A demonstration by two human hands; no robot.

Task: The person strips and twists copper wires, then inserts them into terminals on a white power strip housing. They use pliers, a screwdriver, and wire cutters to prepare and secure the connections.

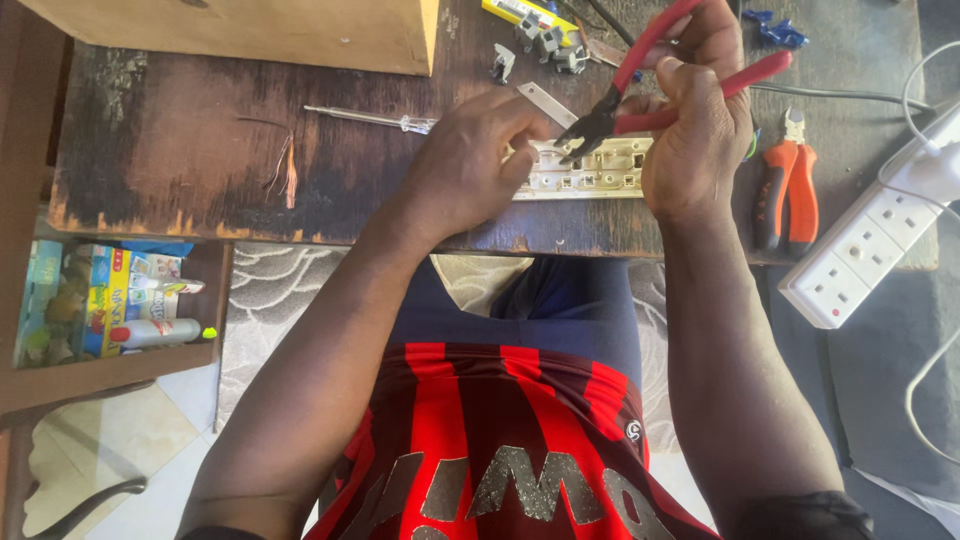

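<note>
Red-and-black striped shirt (pixel 500 450), grey lettering, seemingly dark navy trousers (pixel 560 310), bare forearms

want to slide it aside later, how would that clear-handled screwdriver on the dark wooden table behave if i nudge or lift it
The slim clear-handled screwdriver would probably roll if nudged sideways, since its handle and shaft look round and it lies flat on the worn dark wooden table. It looks stiff, with a straight metal shaft, and likely light, being so thin. The smooth plastic handle might be a little slippery.

Worn wood table (pixel 180 150): screwdriver (pixel 370 119), orange pliers (pixel 787 180), white power strip (pixel 865 250).
</note>
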